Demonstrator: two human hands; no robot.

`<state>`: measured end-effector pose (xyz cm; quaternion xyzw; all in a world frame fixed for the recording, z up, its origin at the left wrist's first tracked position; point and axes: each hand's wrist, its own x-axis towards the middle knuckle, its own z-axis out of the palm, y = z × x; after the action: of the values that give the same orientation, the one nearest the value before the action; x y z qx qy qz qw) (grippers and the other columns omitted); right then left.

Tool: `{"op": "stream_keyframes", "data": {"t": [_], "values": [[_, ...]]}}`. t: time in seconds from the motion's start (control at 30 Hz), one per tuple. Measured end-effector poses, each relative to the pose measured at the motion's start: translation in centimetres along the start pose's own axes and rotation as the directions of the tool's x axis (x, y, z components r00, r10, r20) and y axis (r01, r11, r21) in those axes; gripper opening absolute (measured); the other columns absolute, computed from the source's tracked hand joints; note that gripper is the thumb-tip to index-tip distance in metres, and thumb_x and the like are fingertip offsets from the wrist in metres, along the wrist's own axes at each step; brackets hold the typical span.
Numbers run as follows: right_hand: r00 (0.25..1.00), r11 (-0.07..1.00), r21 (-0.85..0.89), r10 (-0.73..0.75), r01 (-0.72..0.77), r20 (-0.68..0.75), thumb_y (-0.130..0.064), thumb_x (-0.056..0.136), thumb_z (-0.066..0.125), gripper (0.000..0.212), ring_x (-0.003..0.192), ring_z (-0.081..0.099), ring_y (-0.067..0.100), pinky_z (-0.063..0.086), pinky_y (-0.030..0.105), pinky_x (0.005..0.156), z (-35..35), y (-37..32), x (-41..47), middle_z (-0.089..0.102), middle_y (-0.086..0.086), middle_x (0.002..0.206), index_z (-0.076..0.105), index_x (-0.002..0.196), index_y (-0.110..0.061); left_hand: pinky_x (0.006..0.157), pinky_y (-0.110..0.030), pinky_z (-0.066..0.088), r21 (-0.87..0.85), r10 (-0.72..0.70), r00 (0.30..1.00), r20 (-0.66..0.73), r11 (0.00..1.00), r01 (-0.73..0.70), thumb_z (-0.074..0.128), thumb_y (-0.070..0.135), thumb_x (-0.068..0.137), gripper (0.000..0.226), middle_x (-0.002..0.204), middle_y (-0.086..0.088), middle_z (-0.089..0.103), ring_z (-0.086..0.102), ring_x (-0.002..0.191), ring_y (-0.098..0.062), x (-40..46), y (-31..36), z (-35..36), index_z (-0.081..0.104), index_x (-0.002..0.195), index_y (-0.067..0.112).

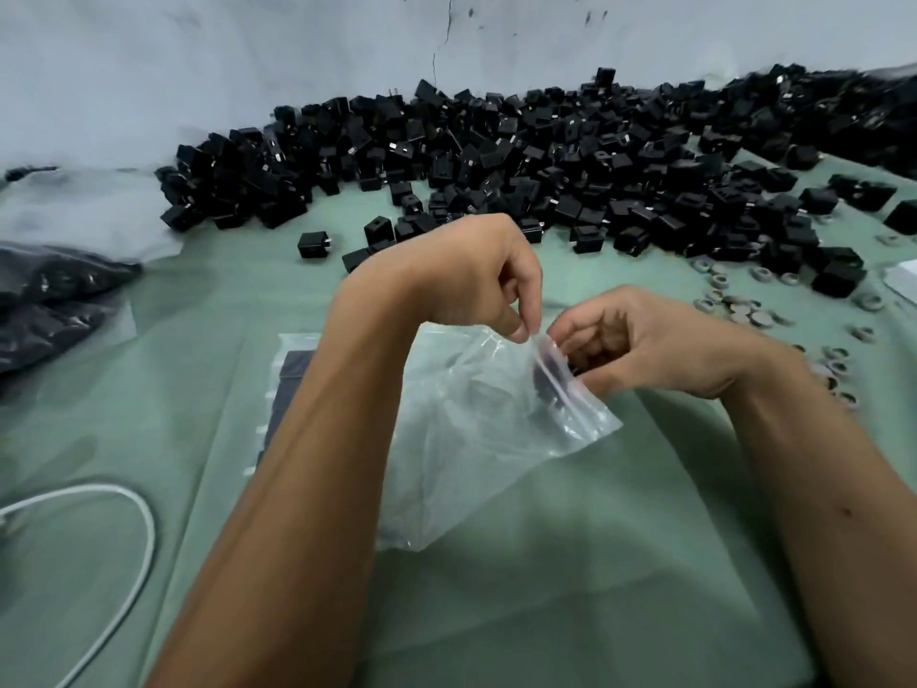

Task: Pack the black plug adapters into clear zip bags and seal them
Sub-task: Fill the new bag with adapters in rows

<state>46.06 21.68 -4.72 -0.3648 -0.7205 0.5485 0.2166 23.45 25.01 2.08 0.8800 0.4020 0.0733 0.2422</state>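
Both forearms are bare from the bottom edge of the view to the wrists, with no sleeve showing. The left hand (466,275) and the right hand (650,340) wear no gloves. A small dark mark sits on the right forearm, well below the wrist.

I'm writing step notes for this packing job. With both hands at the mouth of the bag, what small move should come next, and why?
Probably push the dark adapter past the zip strip and down into the clear zip bag. The left hand pinches the bag's mouth, the right hand grips at the opening, and the adapter sits right at the mouth, so sealing looks premature.
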Motion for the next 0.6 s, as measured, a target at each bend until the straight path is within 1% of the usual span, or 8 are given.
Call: {"op": "stream_keyframes", "data": {"t": [0.03, 0.13, 0.2, 0.27, 0.3, 0.37, 0.47, 0.6], "values": [[1.0, 1.0, -0.002, 0.003, -0.003, 0.026, 0.005, 0.081, 0.08, 0.036, 0.085, 0.062, 0.052, 0.048, 0.064, 0.08, 0.4, -0.2, 0.1, 0.074, 0.022, 0.111, 0.072, 0.116, -0.001, 0.05, -0.014, 0.034, -0.015, 0.015, 1.0, -0.007, 1.0, -0.015, 0.09, 0.012, 0.073, 0.017, 0.063, 0.003, 0.052, 0.04, 0.052, -0.006, 0.0, 0.1, 0.1, 0.082, 0.076, 0.026], [0.997, 0.998, -0.046, -0.028, 0.031, 0.068, -0.001, 0.083, 0.082, 0.03, 0.075, 0.064, 0.051, 0.049, 0.051, 0.068, 1.3, -0.7, 0.2, 0.079, 0.009, 0.102, 0.077, 0.111, -0.011, 0.052, -0.015, 0.033, -0.059, 0.061, 0.998, -0.007, 0.996, -0.061, 0.089, 0.01, 0.075, 0.017, 0.067, -0.002, 0.054, 0.04, 0.055, -0.009, 0.1, 0.7, 0.3, 0.082, 0.08, 0.025], [0.995, 0.993, -0.098, -0.054, 0.062, 0.08, -0.001, 0.081, 0.082, 0.031, 0.084, 0.074, 0.03, 0.059, 0.049, 0.077, 1.8, -1.0, 0.5, 0.079, 0.005, 0.1, 0.079, 0.107, -0.018, 0.052, -0.016, 0.033, -0.095, 0.098, 0.995, -0.018, 0.991, -0.099, 0.088, 0.007, 0.075, 0.017, 0.07, -0.005, 0.055, 0.04, 0.054, -0.008, 0.0, 1.0, 0.2, 0.082, 0.082, 0.022], [0.997, 0.988, -0.141, -0.055, 0.062, 0.049, 0.006, 0.078, 0.078, 0.039, 0.101, 0.075, 0.027, 0.059, 0.052, 0.094, 2.2, -1.2, 1.1, 0.078, 0.009, 0.108, 0.076, 0.113, -0.01, 0.054, -0.016, 0.034, -0.124, 0.131, 0.99, -0.041, 0.983, -0.136, 0.088, 0.007, 0.075, 0.016, 0.07, -0.005, 0.055, 0.04, 0.054, -0.005, -0.1, 1.2, 0.1, 0.082, 0.084, 0.019], [0.997, 0.988, -0.137, -0.067, 0.072, 0.036, 0.01, 0.078, 0.077, 0.039, 0.104, 0.074, 0.028, 0.058, 0.052, 0.095, 2.4, -1.1, 1.4, 0.077, 0.012, 0.109, 0.075, 0.115, -0.005, 0.054, -0.016, 0.034, -0.129, 0.144, 0.988, -0.049, 0.98, -0.149, 0.088, 0.006, 0.075, 0.016, 0.07, -0.004, 0.055, 0.041, 0.055, -0.005, -0.2, 1.4, 0.1, 0.082, 0.084, 0.018], [0.995, 0.994, -0.047, -0.098, 0.097, -0.007, 0.011, 0.083, 0.076, 0.031, 0.098, 0.076, 0.028, 0.062, 0.042, 0.085, 2.8, -1.0, 1.8, 0.077, 0.018, 0.106, 0.072, 0.113, 0.004, 0.054, -0.014, 0.034, -0.119, 0.165, 0.984, -0.062, 0.978, -0.171, 0.087, 0.005, 0.075, 0.017, 0.069, 0.0, 0.055, 0.042, 0.055, -0.004, -0.1, 1.7, 0.1, 0.082, 0.082, 0.02], [0.993, 0.982, 0.167, -0.066, 0.082, -0.097, 0.002, 0.087, 0.074, 0.025, 0.069, 0.074, 0.018, 0.055, 0.022, 0.052, 3.4, -1.1, 2.1, 0.078, 0.016, 0.097, 0.07, 0.111, 0.007, 0.055, -0.011, 0.035, -0.084, 0.182, 0.981, -0.072, 0.979, -0.188, 0.085, 0.004, 0.076, 0.016, 0.069, 0.004, 0.062, 0.048, 0.057, -0.003, 0.1, 2.2, 0.2, 0.082, 0.08, 0.02], [0.994, 0.985, 0.162, -0.076, 0.061, 0.085, -0.009, 0.093, 0.073, 0.033, 0.084, 0.076, 0.031, 0.058, 0.025, 0.059, 4.1, -0.8, 2.4, 0.074, 0.018, 0.117, 0.068, 0.126, -0.005, 0.059, -0.018, 0.039, -0.087, 0.186, 0.982, -0.044, 0.978, -0.19, 0.085, 0.003, 0.074, 0.015, 0.072, -0.008, 0.064, 0.048, 0.061, -0.007, 0.1, 2.5, 0.2, 0.081, 0.08, 0.017]]}}
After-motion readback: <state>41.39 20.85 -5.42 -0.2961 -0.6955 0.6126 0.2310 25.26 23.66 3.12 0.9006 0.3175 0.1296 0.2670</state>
